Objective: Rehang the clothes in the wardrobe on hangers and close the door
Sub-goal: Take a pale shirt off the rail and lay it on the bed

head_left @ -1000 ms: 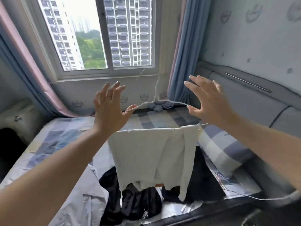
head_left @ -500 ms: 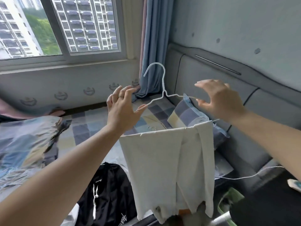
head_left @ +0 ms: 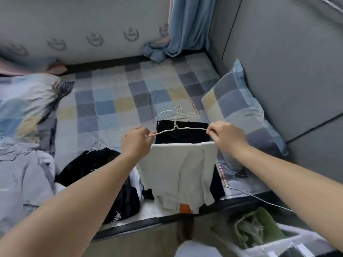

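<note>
The white garment hides the lower bar of the hanger, and the bin is cut off below

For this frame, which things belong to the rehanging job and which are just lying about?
Job:
- hanger, pinched at its ends by left hand and right hand
- white garment draped over its bar
- black clothes on the bed
- other hangers
- grey shirt

Lying about:
- pillow
- curtain
- cable
- bin

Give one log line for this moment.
left hand: pinches hanger | right hand: pinches hanger | white garment: draped over hanger bar, above bed
</note>
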A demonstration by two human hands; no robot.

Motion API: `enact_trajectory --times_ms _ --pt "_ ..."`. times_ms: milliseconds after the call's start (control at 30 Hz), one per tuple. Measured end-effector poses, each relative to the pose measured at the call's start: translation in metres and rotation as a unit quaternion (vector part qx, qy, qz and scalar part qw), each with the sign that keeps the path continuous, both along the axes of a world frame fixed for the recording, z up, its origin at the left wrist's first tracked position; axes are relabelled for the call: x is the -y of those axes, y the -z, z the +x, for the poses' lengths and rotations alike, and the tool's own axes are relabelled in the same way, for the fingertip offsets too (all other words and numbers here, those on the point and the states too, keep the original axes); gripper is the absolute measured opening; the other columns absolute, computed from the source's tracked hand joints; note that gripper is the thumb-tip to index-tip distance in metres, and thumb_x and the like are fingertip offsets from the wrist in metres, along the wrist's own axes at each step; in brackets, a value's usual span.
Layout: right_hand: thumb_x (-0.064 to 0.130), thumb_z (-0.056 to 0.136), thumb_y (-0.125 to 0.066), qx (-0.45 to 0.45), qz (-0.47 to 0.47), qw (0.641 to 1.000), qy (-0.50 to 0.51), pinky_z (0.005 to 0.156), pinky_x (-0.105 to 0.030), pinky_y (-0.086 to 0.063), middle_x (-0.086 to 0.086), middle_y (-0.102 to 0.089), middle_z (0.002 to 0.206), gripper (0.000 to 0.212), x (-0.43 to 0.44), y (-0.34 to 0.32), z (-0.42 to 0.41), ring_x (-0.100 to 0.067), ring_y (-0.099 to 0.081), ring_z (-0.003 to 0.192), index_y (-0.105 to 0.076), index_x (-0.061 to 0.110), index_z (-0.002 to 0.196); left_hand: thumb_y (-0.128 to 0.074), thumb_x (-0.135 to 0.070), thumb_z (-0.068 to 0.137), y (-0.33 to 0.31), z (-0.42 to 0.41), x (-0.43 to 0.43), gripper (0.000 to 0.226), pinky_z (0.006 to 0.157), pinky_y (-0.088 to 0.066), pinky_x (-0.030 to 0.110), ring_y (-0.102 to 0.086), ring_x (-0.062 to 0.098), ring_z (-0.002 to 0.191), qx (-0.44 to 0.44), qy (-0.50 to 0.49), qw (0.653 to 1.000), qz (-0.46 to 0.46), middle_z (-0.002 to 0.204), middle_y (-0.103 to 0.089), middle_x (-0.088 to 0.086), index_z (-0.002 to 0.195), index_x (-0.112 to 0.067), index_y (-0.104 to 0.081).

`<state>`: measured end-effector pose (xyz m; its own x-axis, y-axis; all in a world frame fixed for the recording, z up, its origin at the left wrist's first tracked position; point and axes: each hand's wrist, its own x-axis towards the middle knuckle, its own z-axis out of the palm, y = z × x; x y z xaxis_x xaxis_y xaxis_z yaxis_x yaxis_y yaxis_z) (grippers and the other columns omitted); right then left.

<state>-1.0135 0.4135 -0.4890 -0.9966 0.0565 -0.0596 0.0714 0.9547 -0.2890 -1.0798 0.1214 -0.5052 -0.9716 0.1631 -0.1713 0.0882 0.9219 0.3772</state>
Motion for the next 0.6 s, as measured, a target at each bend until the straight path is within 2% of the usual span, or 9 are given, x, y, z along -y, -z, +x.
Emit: enact_trajectory --times_ms 100,233,367,467,600 --pt "0.033 0.100 -0.051 0.034 -0.036 0.998 0.031 0.066 -0.031 -0.035 0.003 -0.063 0.102 0.019 -0.013 0.045 -0.029 -0.024 -0.059 0.091 -0.067 0.023 0.102 -0.046 -0.051 0.100 0.037 -0.017 -0.017 0.039 0.091 -0.043 0.043 -0.057 0.031 0.104 0.043 -0.040 0.998 -0.022 0.103 -0.065 0.005 0.091 -0.019 -0.066" --pt "0.032 0.101 -0.049 0.061 -0.060 0.994 0.066 0.075 -0.036 -0.044 -0.002 -0.062 0.104 0.022 -0.028 0.101 -0.067 -0.027 -0.058 0.093 -0.068 0.020 0.103 -0.047 -0.050 0.100 0.087 -0.048 -0.033 0.033 0.095 -0.037 0.043 -0.055 0.028 0.112 0.060 -0.057 0.996 -0.021 0.110 -0.065 0.001 0.102 -0.024 -0.068" --pt "0.030 0.102 -0.046 0.068 -0.055 0.992 0.090 0.081 -0.038 -0.042 -0.003 -0.062 0.106 0.023 -0.039 0.162 -0.109 -0.029 -0.056 0.096 -0.066 0.020 0.103 -0.047 -0.044 0.102 0.148 -0.088 -0.044 0.030 0.093 -0.040 0.041 -0.055 0.030 0.112 0.063 -0.046 0.997 -0.020 0.114 -0.066 0.003 0.107 -0.023 -0.066" --pt "0.029 0.102 -0.046 0.061 -0.051 0.992 0.094 0.085 -0.040 -0.042 -0.004 -0.063 0.111 0.022 -0.045 0.205 -0.141 -0.030 -0.055 0.101 -0.066 0.020 0.107 -0.043 -0.043 0.103 0.195 -0.121 -0.052 0.028 0.090 -0.035 0.039 -0.054 0.030 0.112 0.051 -0.039 0.997 -0.045 0.113 -0.066 0.004 0.109 -0.024 -0.062" --pt "0.028 0.101 -0.047 0.063 -0.054 0.990 0.111 0.084 -0.040 -0.043 -0.005 -0.061 0.113 0.023 -0.056 0.267 -0.189 -0.031 -0.054 0.106 -0.067 0.019 0.108 -0.041 -0.043 0.104 0.262 -0.173 -0.070 0.028 0.090 -0.033 0.040 -0.052 0.031 0.114 0.034 -0.035 0.997 -0.058 0.115 -0.064 0.006 0.109 -0.023 -0.059"
